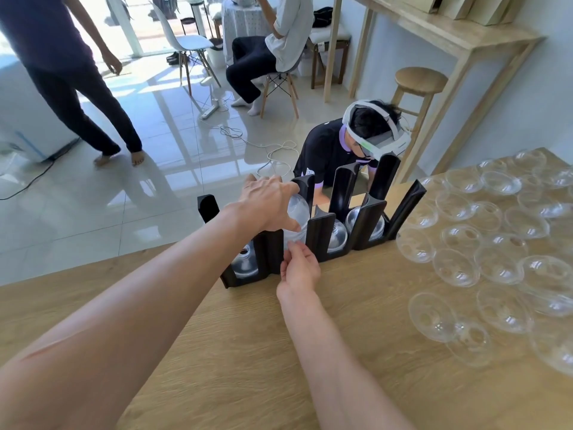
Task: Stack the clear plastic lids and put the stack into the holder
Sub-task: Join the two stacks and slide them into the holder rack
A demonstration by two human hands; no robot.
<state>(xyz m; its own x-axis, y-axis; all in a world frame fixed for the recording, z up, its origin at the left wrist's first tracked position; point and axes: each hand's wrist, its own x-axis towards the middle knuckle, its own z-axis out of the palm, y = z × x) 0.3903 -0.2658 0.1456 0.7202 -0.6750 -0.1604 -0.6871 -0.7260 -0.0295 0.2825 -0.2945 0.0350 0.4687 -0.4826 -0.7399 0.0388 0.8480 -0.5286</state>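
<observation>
Clear, glossy plastic dome lids (499,268) lie scattered on a matt, pale wood-grain table (248,352) beside a smooth black plastic holder (319,240); beyond the table, polished floor tiles (173,144) mirror daylight.

Bare forearms, no sleeves; left hand (266,203), right hand (299,270) ungloved, ringless.

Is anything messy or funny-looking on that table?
Yes. Loose clear lids lie scattered over the right side of the table, some overlapping, not stacked. In the black holder, the stack of lids that both hands grip leans sideways instead of sitting straight in its slot.
</observation>
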